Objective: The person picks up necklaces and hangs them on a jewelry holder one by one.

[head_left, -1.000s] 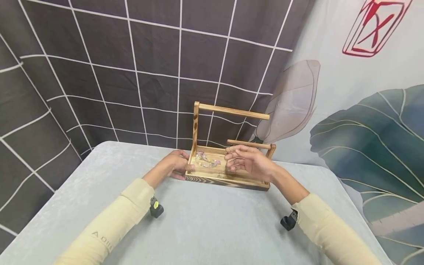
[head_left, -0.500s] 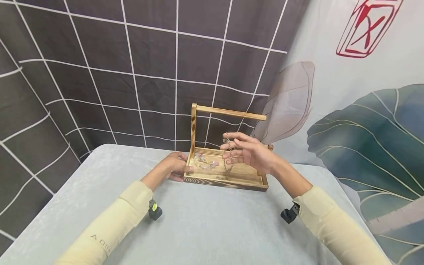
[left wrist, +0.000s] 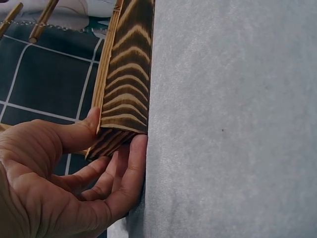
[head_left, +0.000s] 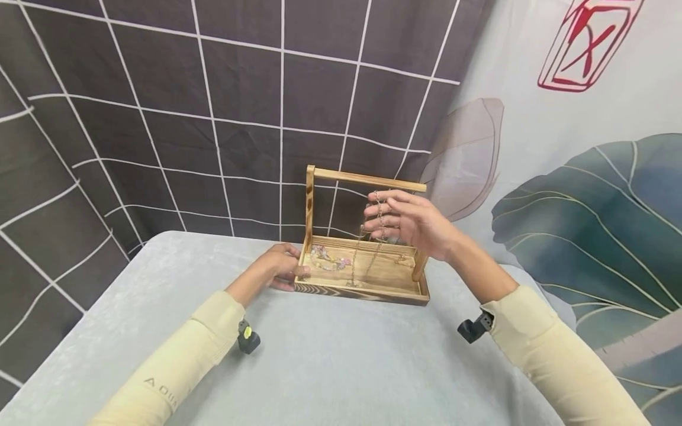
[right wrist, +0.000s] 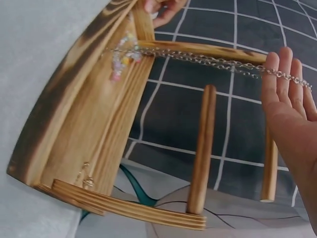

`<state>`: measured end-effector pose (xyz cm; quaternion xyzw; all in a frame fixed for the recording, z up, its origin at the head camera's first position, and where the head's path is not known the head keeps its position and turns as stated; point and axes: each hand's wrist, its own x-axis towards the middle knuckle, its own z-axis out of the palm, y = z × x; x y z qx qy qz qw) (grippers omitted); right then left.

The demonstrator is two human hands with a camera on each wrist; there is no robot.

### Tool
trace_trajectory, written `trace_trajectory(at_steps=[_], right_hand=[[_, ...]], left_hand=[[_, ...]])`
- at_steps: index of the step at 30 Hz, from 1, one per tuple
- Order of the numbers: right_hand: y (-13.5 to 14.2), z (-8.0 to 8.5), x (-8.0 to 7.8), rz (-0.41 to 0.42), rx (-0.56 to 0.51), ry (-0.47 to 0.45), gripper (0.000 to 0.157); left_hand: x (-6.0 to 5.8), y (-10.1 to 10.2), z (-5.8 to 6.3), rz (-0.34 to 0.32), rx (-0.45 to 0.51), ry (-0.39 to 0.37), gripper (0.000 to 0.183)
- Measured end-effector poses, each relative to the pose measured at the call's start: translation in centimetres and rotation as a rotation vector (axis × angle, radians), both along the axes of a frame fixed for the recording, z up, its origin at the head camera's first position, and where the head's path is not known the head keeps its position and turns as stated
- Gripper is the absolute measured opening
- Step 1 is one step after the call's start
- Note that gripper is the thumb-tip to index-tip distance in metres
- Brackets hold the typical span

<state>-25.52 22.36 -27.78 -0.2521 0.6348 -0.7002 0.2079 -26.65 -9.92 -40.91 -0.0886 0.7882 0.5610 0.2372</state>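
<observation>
A wooden jewelry stand (head_left: 367, 294) with a tray base rests near the table's back edge. My left hand (head_left: 277, 266) grips its left end, thumb over the rim and fingers against the end wall, as the left wrist view (left wrist: 74, 178) shows. Above the tray, my right hand (head_left: 418, 222) is raised with fingers extended. A silver-coloured chain necklace (right wrist: 198, 57) drapes across those fingers, and its strands hang down toward the tray floor. In the tray's left part lies a pastel beaded bracelet (head_left: 327, 260). A small gold-coloured piece (right wrist: 87, 181) lies near the right end.
The stand's long upper bar (head_left: 367, 178) passes just behind and above my right hand. A shorter bar (right wrist: 200, 153) also sticks out from its upright. Dark grid-patterned cloth (head_left: 213, 118) hangs behind the light table (head_left: 341, 355).
My right hand has risen out of the tray and moved slightly right, lifting the chain necklace so more of it hangs in view. My left hand stays on the stand's left end.
</observation>
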Motion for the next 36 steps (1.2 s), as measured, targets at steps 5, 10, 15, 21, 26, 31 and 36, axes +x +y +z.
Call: trace_trajectory(at_steps=[5, 10, 15, 21, 26, 31, 36], right_hand=[[0.3, 1.1, 0.0, -0.044, -0.018, 0.006, 0.031], [0.8, 2.1, 0.3, -0.062, 0.001, 0.018, 0.034], [1.2, 3.3, 0.3, -0.062, -0.023, 0.051, 0.036], [2.4, 5.1, 0.4, -0.057, -0.087, 0.109, 0.033], [2.9, 6.9, 0.5, -0.116, -0.101, 0.165, 0.034], [3.4, 8.6, 0.3, -0.148, -0.119, 0.172, 0.034], [4.0, 9.9, -0.1, -0.181, -0.172, 0.159, 0.036]], left_hand=[[0.0, 0.0, 0.2, 0.002, -0.001, -0.008, 0.055], [0.2, 0.1, 0.3, -0.002, -0.011, -0.001, 0.055], [0.2, 0.0, 0.0, -0.003, -0.013, -0.002, 0.055], [0.2, 0.1, 0.1, -0.004, -0.009, 0.003, 0.056], [0.3, 0.0, 0.2, -0.001, -0.011, 0.002, 0.054], [0.5, 0.0, 0.3, 0.0, -0.012, 0.017, 0.054], [0.5, 0.0, 0.3, 0.001, -0.008, 0.022, 0.055]])
